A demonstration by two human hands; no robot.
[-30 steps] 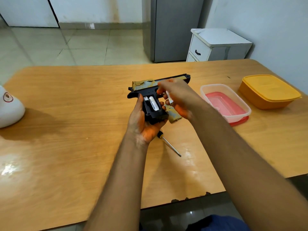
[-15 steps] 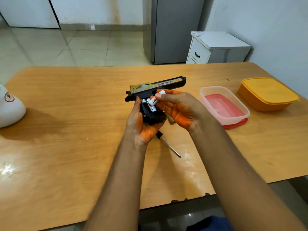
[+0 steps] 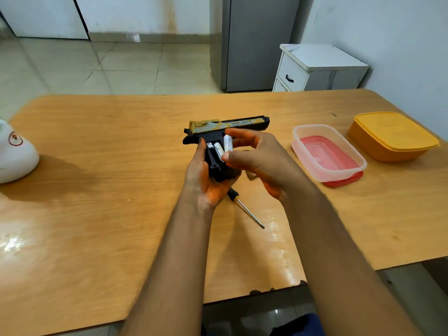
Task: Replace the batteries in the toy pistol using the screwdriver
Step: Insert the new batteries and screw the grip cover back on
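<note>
Two white batteries (image 3: 215, 151) sit in the open grip of the toy pistol (image 3: 219, 132); a third battery (image 3: 228, 143) is pinched in my right hand (image 3: 257, 158) fingers, beside the bay. I judge the left hand (image 3: 203, 175) wraps the grip, compartment up, to steady it. The screwdriver (image 3: 244, 209) lies idle on the wooden bench (image 3: 109, 190) below the hands. Clear tub (image 3: 328, 151) and orange box (image 3: 392, 134) stand right; tiled floor beyond.

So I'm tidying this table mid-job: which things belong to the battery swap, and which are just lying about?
In use: toy pistol, white battery in the right hand, left hand gripping the pistol, screwdriver.

Lying about: clear container, orange lidded box, white object at the table's left edge.
</note>
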